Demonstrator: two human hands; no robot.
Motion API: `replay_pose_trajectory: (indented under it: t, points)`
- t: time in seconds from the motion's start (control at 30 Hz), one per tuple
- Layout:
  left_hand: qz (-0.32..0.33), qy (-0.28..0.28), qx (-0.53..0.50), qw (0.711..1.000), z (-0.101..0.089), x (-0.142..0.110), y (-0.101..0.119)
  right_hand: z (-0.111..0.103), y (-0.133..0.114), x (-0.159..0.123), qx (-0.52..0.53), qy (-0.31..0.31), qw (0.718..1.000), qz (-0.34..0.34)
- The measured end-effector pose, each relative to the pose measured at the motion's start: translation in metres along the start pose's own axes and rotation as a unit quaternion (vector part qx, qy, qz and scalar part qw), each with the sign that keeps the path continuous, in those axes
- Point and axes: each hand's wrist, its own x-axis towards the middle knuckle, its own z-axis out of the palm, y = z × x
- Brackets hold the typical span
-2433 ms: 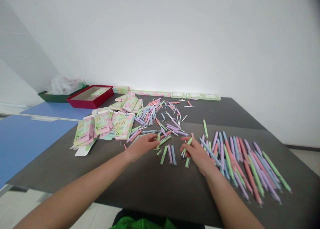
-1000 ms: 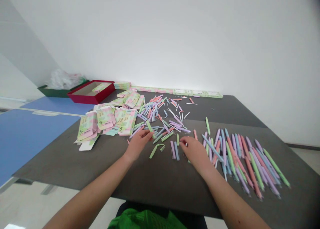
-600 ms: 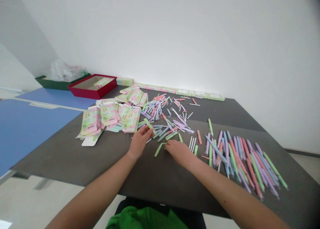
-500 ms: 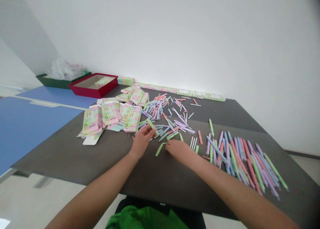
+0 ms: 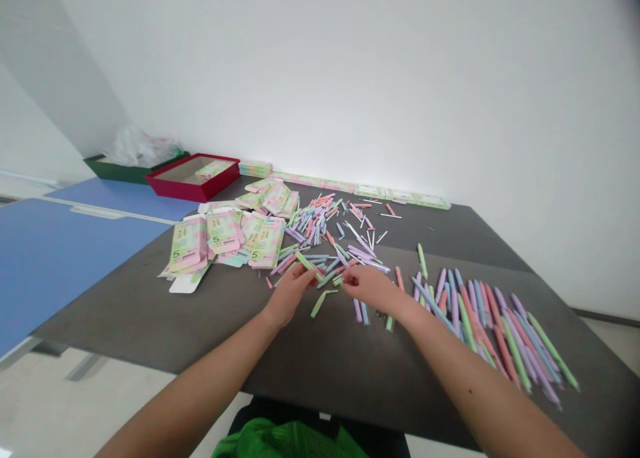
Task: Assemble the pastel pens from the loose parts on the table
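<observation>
My left hand (image 5: 293, 290) pinches a light green pen barrel (image 5: 306, 262), which points up and to the left over the loose pen parts. Close on its right, my right hand (image 5: 369, 286) is closed with a small green pen piece (image 5: 338, 281) at its fingertips. A green pen part (image 5: 319, 304) with a thin clip lies on the dark table just below the two hands. Purple and blue pen barrels (image 5: 361, 311) lie under my right wrist, with another green barrel (image 5: 389, 323) partly hidden there.
Mixed pen parts (image 5: 315, 218) are heaped beyond my hands. Assembled-looking pens (image 5: 493, 325) lie in rows at right. Printed cartons (image 5: 225, 235) are piled at left, near a red box (image 5: 193, 190) and a green box (image 5: 125, 171) with plastic bags. A wall stands behind.
My right hand went from the barrels at right to the small green piece on the table, then lifted it toward my left hand. My left hand keeps a green barrel.
</observation>
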Motion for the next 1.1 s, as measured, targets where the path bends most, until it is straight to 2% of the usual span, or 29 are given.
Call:
replay_pose_trajectory:
  t: [0.03, 0.07, 0.1, 0.17, 0.2, 0.23, 0.27, 0.3, 0.4, 0.5, 0.57, 0.73, 0.8, 0.83, 0.9, 1.1]
  points:
    - [-0.013, -0.009, -0.019, 1.000, 0.006, -0.003, 0.002, -0.004, 0.003, -0.005, 0.089, 0.017, 0.996, 0.022]
    - [-0.026, -0.018, -0.035, 0.999, 0.012, -0.006, 0.004, -0.006, 0.005, -0.010, 0.210, 0.037, 0.976, 0.049]
    - [-0.035, -0.026, -0.048, 0.998, 0.020, -0.009, 0.006, -0.007, 0.006, -0.015, 0.345, 0.058, 0.933, 0.080]
    - [-0.042, -0.042, -0.060, 0.996, 0.036, -0.013, 0.009, -0.006, 0.006, -0.026, 0.576, 0.085, 0.803, 0.131]
    - [-0.043, -0.052, -0.058, 0.996, 0.044, -0.015, 0.010, -0.004, 0.004, -0.031, 0.641, 0.088, 0.749, 0.144]
    - [-0.043, -0.062, -0.054, 0.996, 0.051, -0.016, 0.010, -0.003, 0.003, -0.035, 0.682, 0.089, 0.710, 0.152]
    - [-0.040, -0.070, -0.046, 0.996, 0.058, -0.016, 0.010, -0.002, 0.002, -0.038, 0.707, 0.090, 0.684, 0.156]
    - [-0.037, -0.077, -0.035, 0.996, 0.064, -0.016, 0.010, -0.001, 0.002, -0.041, 0.719, 0.097, 0.670, 0.156]
    - [-0.035, -0.094, -0.001, 0.995, 0.075, -0.015, 0.007, 0.002, 0.003, -0.047, 0.716, 0.143, 0.667, 0.147]
    - [-0.060, -0.127, 0.012, 0.990, 0.079, -0.015, 0.002, 0.006, 0.006, -0.050, 0.687, 0.183, 0.688, 0.146]
    - [-0.069, -0.135, 0.017, 0.988, 0.078, -0.014, -0.001, 0.010, 0.008, -0.052, 0.660, 0.185, 0.712, 0.151]
    - [-0.071, -0.097, 0.076, 0.990, 0.069, -0.009, -0.006, 0.014, 0.008, -0.056, 0.565, 0.153, 0.796, 0.156]
    - [-0.071, -0.105, 0.097, 0.987, 0.065, -0.007, -0.006, 0.014, 0.008, -0.058, 0.545, 0.142, 0.812, 0.153]
    - [-0.072, -0.114, 0.103, 0.986, 0.063, -0.007, -0.006, 0.014, 0.008, -0.059, 0.550, 0.133, 0.811, 0.150]
    - [-0.078, -0.130, 0.108, 0.983, 0.060, -0.007, -0.004, 0.014, 0.009, -0.061, 0.589, 0.108, 0.788, 0.143]
    - [-0.100, -0.156, 0.098, 0.978, 0.059, -0.010, -0.005, 0.017, 0.008, -0.065, 0.729, 0.027, 0.666, 0.155]
